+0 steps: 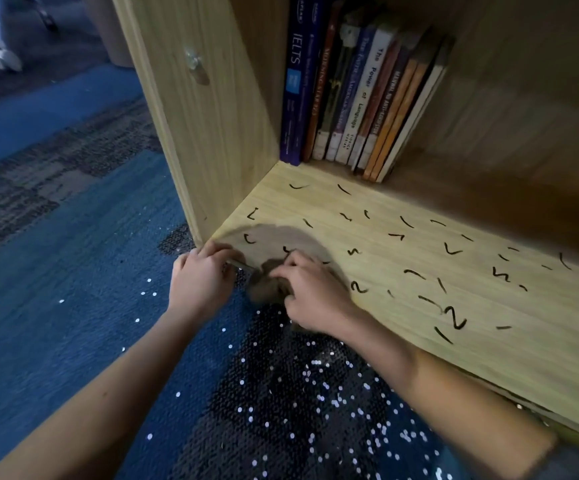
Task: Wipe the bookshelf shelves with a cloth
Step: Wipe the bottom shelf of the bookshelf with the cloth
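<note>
Your right hand (312, 292) grips the bunched brown cloth (265, 285) at the near left corner of the shelf (482, 306), and your left hand (201, 278) pinches its edge.

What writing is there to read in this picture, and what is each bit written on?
"IELTS": on the spine of the tall blue book.
"The Power of Language": on the spine of the white book.
Other book spines: lettering too blurred to read.
Black marks on the shelf: loose scribbles, not words.
</note>
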Demonstrator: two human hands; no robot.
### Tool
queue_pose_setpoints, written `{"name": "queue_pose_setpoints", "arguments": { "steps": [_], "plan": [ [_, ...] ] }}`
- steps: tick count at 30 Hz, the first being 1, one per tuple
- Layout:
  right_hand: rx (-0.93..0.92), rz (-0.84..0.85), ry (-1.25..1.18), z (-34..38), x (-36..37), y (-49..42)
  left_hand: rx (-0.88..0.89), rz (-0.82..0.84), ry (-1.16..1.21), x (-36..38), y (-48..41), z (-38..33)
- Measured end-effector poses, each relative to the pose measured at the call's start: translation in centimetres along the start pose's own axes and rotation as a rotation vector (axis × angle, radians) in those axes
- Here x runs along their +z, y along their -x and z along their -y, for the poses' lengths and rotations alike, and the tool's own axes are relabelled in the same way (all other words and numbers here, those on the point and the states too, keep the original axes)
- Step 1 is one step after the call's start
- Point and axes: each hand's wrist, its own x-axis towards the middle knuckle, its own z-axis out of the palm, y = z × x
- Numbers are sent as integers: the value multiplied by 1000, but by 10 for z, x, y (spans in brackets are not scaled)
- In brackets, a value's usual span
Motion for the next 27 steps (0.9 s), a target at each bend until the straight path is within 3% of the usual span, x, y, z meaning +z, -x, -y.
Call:
{"name": "queue_pose_setpoints", "arguments": {
  "steps": [4, 6, 9, 14, 18, 23, 27],
  "plan": [
    [40, -156, -306, -5, -38, -28, 58, -28, 21, -1, -8, 5],
    [30, -234, -217, -14, -54, -64, 64, -44, 21, 2, -10, 7],
    [44, -238, 108, -24, -57, -128, -15, -36, 43, 4, -13, 8],
    [105, -119, 197, -14, -31, -189, -19, -75, 87, 4, -20, 9],
    [-89, -83, 181, -5, -14, -161, -73, -18, 146, 1, -20, 12],
    [-413, 133, 120, -1, -17, -86, -254, 36, 369, -17, -22, 12],
    [-399, 310, -131, -13, -36, -34, -231, -2, 366, -20, -5, 8]
  ]
}}
